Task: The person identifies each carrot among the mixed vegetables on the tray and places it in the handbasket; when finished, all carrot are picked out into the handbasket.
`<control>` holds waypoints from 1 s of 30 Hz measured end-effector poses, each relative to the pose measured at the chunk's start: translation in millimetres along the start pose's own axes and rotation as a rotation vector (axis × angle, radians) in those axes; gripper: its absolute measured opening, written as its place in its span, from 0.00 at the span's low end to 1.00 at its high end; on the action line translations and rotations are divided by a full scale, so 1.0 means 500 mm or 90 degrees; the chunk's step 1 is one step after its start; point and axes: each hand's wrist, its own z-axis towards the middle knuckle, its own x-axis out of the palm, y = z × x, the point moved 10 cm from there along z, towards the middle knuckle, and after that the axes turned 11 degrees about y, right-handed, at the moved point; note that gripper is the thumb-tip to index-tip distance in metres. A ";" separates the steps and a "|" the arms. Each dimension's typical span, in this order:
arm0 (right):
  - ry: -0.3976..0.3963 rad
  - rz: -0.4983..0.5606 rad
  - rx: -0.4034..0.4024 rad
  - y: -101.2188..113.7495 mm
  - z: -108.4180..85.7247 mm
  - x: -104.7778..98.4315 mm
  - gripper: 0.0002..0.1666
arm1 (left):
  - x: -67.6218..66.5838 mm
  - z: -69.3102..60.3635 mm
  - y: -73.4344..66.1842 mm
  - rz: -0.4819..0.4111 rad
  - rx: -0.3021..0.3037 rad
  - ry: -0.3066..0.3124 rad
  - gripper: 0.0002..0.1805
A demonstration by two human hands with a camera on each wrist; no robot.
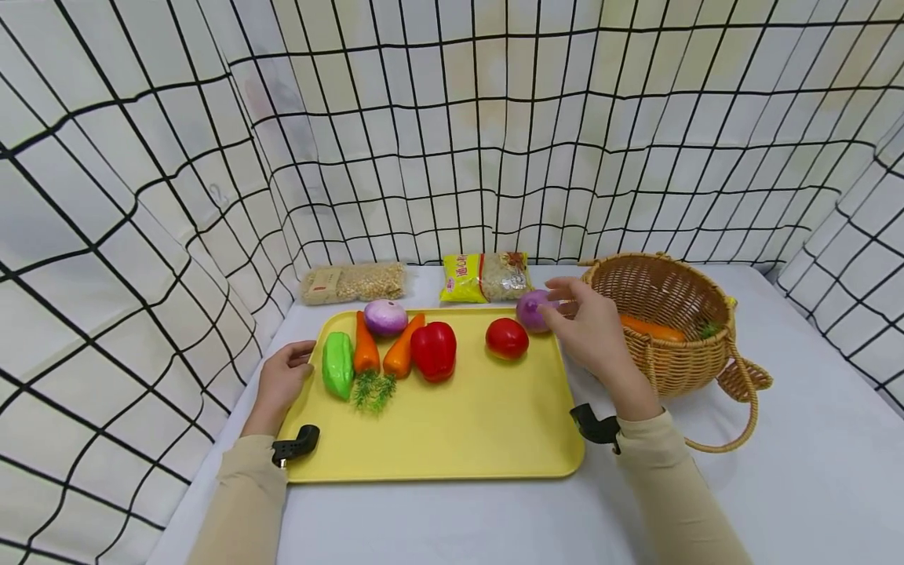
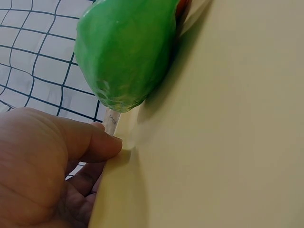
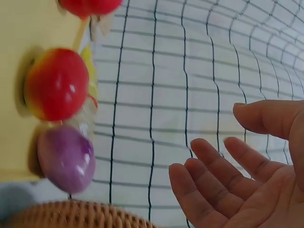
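Observation:
My left hand point(image 1: 278, 384) pinches the left rim of the yellow tray point(image 1: 452, 439), its thumb on top and its fingers beneath. Just beyond the thumb lies a green pepper point(image 2: 126, 52). Over the tray's far right corner is my right hand point(image 1: 592, 333), fingers spread and loosely bent, holding nothing. A purple onion point(image 3: 66, 159) sits at that corner; the right wrist view shows it apart from the fingers. Beside it is a red tomato point(image 1: 506, 339). The tray also bears a red bell pepper point(image 1: 434, 351), two carrots point(image 1: 366, 345) and a paler purple onion point(image 1: 385, 317).
Right of the tray stands a wicker basket point(image 1: 681, 373) with a carrot point(image 1: 651, 328) inside; its looped handle hangs onto the white table. Behind the tray lie a bag of beige grains point(image 1: 353, 282) and a yellow printed bag point(image 1: 486, 278). Black-gridded white cloth point(image 1: 438, 125) walls the back and sides.

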 end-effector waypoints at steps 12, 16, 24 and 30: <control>0.083 -0.057 -0.064 0.059 0.001 0.146 0.24 | 0.003 -0.001 0.000 -0.006 0.003 -0.003 0.25; 0.129 -0.059 -0.077 0.081 -0.008 0.205 0.25 | 0.003 -0.002 0.001 -0.010 0.006 0.001 0.25; 0.210 -0.062 -0.101 0.133 -0.016 0.311 0.27 | 0.001 -0.005 0.000 -0.002 0.016 -0.003 0.25; 0.236 -0.052 -0.117 0.160 0.004 0.357 0.28 | 0.000 -0.008 -0.001 -0.004 0.019 -0.001 0.25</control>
